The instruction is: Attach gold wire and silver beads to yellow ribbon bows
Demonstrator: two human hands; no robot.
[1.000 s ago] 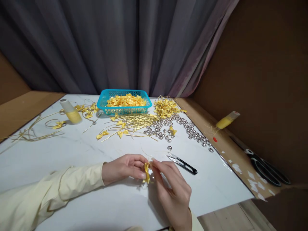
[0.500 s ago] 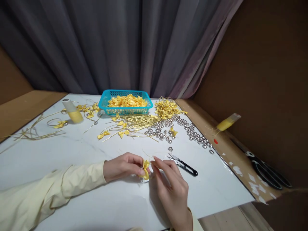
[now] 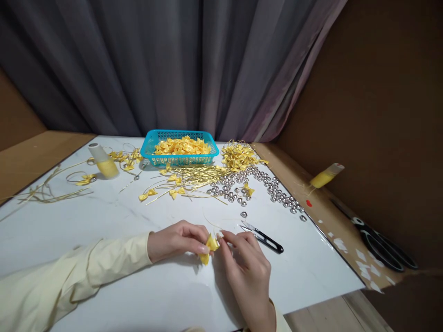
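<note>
A yellow ribbon bow (image 3: 208, 249) is pinched between the thumb and fingers of my left hand (image 3: 180, 237), just over the white tabletop. Close beside its right edge, my right hand (image 3: 247, 265) has thumb and forefinger pressed together on a thin gold cord (image 3: 212, 224). The cord's loose end curves up and to the left above the bow. The exact grip point at my right fingertips is too small to make out. To the right of that hand lie black-handled thread snips (image 3: 265, 240), blades pointing left.
Behind my hands stands a blue basket (image 3: 180, 160) of yellow bows. Around it lie gold cords (image 3: 199, 176), a heap of corded bows (image 3: 238, 157) and many silver beads (image 3: 280, 193). A yellow glue bottle (image 3: 106, 163) stands left; large scissors (image 3: 375, 242) lie right, beyond the table edge.
The bow has turned and tilted in my left fingers, from nearly upright to slanting with its lower end to the left. My right fingertips stay beside it.
</note>
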